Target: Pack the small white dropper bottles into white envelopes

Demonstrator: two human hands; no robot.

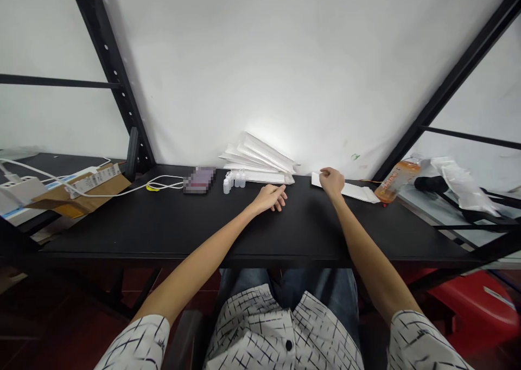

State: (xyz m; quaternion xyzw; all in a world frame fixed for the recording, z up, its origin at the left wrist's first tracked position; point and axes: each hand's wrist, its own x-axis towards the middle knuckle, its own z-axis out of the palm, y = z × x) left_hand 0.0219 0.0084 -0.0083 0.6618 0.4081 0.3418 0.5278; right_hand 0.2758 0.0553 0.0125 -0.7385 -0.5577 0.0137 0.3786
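Observation:
My left hand [270, 197] rests on the black table [171, 229], fingers loosely curled and apart, holding nothing. It lies just in front of a fanned stack of white pouches [258, 158] against the wall. My right hand [331, 181] is closed, pinching the left end of a flat white pouch [358, 192] that lies on the table. A few small white dropper bottles [233, 181] stand to the left of my left hand.
A dark phone-like object [199, 180] and a white cable [158, 184] lie at the left. A cardboard box [87, 188] and white power strip [18, 191] sit far left. An orange drink bottle [396, 181] lies at right, beside plastic bags [458, 183].

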